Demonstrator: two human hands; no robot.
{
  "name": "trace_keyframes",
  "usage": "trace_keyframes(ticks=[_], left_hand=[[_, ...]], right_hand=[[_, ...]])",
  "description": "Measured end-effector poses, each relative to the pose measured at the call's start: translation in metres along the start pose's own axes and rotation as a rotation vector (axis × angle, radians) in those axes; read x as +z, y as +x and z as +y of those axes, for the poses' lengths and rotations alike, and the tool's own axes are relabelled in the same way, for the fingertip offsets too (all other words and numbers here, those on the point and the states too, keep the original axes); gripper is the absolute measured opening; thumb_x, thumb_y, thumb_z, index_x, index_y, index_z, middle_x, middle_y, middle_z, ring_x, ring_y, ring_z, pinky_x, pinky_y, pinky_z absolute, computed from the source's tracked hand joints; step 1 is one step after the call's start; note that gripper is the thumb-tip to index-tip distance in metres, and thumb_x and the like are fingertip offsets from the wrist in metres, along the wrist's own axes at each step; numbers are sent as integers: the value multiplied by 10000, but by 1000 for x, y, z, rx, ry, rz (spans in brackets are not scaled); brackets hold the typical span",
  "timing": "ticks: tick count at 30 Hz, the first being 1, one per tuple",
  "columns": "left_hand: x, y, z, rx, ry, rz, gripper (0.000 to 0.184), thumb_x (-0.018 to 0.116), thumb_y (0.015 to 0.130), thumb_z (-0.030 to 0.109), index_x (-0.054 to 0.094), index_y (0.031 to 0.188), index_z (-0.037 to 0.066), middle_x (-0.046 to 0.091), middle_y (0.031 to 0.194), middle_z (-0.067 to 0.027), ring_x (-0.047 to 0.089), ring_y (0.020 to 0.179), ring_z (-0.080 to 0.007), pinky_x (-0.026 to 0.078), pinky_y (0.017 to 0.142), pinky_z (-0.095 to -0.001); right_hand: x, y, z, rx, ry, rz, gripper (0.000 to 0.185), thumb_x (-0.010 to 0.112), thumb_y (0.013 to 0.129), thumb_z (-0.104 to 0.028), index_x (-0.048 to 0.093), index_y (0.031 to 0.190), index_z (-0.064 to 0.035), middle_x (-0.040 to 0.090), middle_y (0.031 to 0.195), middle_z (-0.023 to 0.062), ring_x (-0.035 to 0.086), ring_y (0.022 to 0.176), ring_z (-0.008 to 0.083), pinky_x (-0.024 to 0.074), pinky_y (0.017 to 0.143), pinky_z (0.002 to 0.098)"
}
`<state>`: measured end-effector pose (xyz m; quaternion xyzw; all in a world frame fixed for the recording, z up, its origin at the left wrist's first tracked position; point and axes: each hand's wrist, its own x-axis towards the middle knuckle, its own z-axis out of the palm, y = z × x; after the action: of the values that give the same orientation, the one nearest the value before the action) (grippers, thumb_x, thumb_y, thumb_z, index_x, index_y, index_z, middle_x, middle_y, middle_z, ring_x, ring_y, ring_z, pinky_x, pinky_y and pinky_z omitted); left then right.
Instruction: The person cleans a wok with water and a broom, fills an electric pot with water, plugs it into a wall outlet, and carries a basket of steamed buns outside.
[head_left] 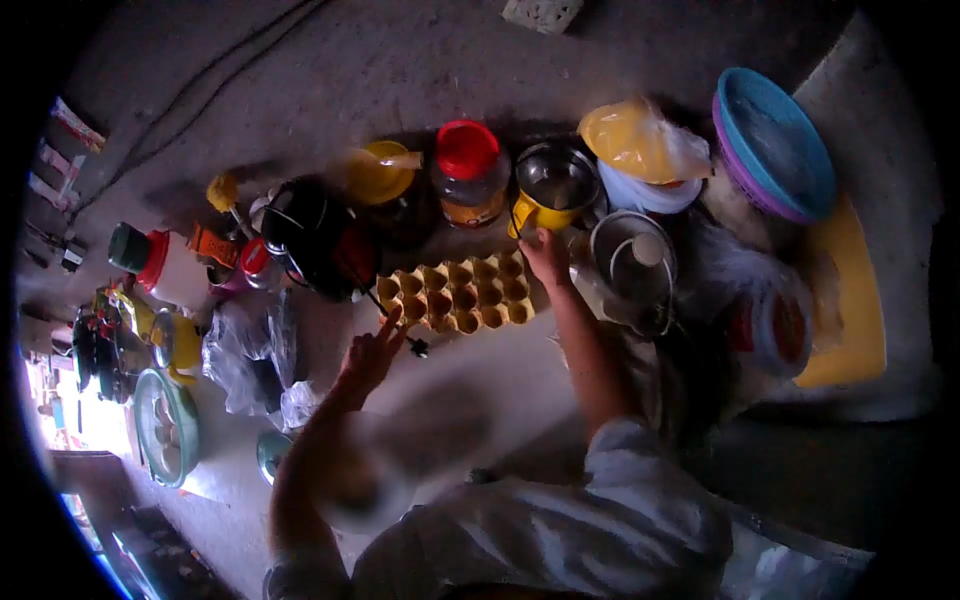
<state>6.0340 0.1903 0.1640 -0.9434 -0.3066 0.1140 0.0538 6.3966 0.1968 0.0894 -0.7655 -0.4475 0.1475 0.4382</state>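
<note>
A yellowish egg carton (pixel 465 298) with several hollow cups lies between my hands. My left hand (pixel 368 358) is at its lower left corner, fingers stretched toward the edge, with a black cord and plug (pixel 418 348) beside them. Near the carton's upper right corner, my right hand (pixel 547 258) has thumb and index finger apart, close to the bottom of a yellow container (pixel 542 218). A dark metal bowl (pixel 555 180) sits at that container's top. No held object can be made out in either hand.
Behind the carton stand a red-lidded jar (pixel 468 160), a black appliance (pixel 305 225) and a yellow dish (pixel 380 172). A metal pail (pixel 633 255), blue basin (pixel 775 140) and yellow board (pixel 850 300) are at right. Plastic bags (pixel 245 360) and a green basin (pixel 167 428) lie left.
</note>
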Motion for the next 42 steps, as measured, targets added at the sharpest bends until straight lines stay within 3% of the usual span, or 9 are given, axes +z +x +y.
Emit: trace_keyframes(ticks=[3, 8, 11, 14, 16, 19, 29, 33, 42], left_hand=[[-6, 1, 14, 9, -113, -12, 412, 518, 701, 118, 464, 1109, 100, 287, 1302, -104, 587, 636, -234, 493, 560, -369], [-15, -10, 34, -32, -315, -15, 376, 559, 713, 168, 492, 1077, 99, 259, 1309, -110, 581, 633, -274, 486, 579, -392], [-35, -21, 43, -70, -364, -70, 368, 575, 711, 191, 503, 1059, 97, 211, 1327, -121, 587, 743, -274, 495, 601, -364], [-39, -36, 45, -29, -469, 40, 380, 585, 715, 211, 505, 1067, 94, 185, 1333, -121, 567, 838, -289, 495, 636, -374], [-42, -44, 45, -78, -516, 45, 394, 587, 722, 217, 498, 1083, 89, 182, 1331, -117, 545, 888, -303, 490, 665, -384], [-56, -56, 48, -120, -603, 48, 395, 578, 733, 214, 490, 1096, 86, 185, 1329, -113, 537, 898, -321, 482, 692, -398], [-36, -91, 76, -323, -876, -192, 395, 537, 749, 231, 462, 1116, 109, 185, 1327, -122, 524, 914, -344, 466, 733, -415], [-11, -49, 83, -30, -729, -30, 427, 522, 746, 211, 411, 1138, 83, 212, 1311, -140, 521, 918, -331, 460, 729, -424], [38, 65, 71, -179, -517, -153, 668, 569, 720, 234, 189, 1257, 114, 229, 1304, -135, 543, 872, -304, 474, 648, -413]], right_hand=[[12, 22, -31, 235, -176, -95, 668, 645, 625, -392, 429, 1118, 3, 523, 1030, 193, 482, 989, 316, 393, 801, 370], [62, 42, -4, 195, 23, 232, 572, 679, 620, -331, 465, 1020, 17, 545, 940, 203, 517, 886, 351, 412, 755, 390], [55, 50, -12, 161, 137, 279, 496, 669, 644, -297, 480, 987, 7, 557, 896, 186, 536, 843, 328, 419, 719, 377], [43, 56, -8, 196, 520, 102, 317, 645, 701, -192, 496, 954, -72, 521, 855, 0, 495, 782, 133, 391, 675, 274], [36, 53, -6, 118, 840, 116, 300, 646, 702, -170, 502, 957, -108, 508, 838, -38, 480, 747, 88, 383, 612, 238], [10, 44, -12, 129, 947, -25, 348, 624, 721, -133, 475, 1029, -67, 516, 963, 2, 489, 883, 132, 381, 762, 268], [-14, 37, -27, -61, 1033, -148, 323, 589, 752, -95, 494, 1060, -81, 511, 1030, -19, 479, 946, 118, 374, 803, 257], [-3, 33, -22, -30, 1012, -127, 406, 601, 740, -83, 442, 1113, -69, 487, 1072, -7, 461, 979, 118, 354, 831, 253], [-15, 32, -25, -1, 811, -275, 401, 595, 737, -112, 480, 1119, -67, 509, 1056, -9, 483, 931, 103, 375, 786, 252]])
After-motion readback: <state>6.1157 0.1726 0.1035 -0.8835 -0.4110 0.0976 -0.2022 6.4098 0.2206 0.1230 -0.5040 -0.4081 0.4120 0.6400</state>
